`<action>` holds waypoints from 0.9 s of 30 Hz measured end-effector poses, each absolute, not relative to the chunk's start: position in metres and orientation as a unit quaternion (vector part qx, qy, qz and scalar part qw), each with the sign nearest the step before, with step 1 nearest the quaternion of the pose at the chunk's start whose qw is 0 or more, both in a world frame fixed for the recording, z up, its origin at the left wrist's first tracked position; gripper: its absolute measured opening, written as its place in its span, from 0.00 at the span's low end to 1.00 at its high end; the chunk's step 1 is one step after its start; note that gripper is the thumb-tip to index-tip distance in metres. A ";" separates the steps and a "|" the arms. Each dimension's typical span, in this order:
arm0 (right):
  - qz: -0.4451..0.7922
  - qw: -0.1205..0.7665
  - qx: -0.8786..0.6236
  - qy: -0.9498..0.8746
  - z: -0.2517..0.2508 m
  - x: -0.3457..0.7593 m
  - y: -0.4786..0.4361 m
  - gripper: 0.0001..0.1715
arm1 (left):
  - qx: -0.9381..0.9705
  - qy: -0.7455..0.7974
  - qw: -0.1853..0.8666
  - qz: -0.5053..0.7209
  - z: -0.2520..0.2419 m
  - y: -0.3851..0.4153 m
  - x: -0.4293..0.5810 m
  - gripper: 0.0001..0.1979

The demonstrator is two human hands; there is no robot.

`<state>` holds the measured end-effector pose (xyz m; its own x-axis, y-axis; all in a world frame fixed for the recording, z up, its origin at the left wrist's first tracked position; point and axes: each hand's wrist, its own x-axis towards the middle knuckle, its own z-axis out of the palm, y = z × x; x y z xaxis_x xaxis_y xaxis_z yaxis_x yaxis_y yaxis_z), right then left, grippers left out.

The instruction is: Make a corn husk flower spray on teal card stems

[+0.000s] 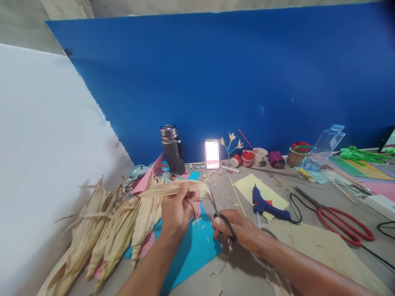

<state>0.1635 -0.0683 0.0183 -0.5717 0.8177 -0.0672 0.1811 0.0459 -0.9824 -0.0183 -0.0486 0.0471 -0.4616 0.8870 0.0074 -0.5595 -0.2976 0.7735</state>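
Note:
A strip of dried corn husk (160, 189) is pinched in my left hand (178, 205), its narrow end pointing right. My right hand (230, 227) grips the black-handled scissors (216, 209), whose blades point up at the right end of the strip. Whether the blades touch the husk is hard to tell. Beneath both hands lies a blue paper sheet (194, 250) with small husk scraps on it. A pile of dried husks (114, 230) spreads to the left of my left hand.
A dark thermos (173, 152) stands at the back beside a bright blurred screen (212, 154). To the right are a blue glue gun (268, 207) on yellow paper, red-handled scissors (342, 224), a paper cup (260, 157) and a leaning plastic bottle (324, 148).

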 end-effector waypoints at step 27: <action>0.624 0.418 -0.385 -0.536 0.019 0.171 -0.050 0.23 | 0.328 0.403 0.637 0.570 0.030 -0.065 0.009 0.10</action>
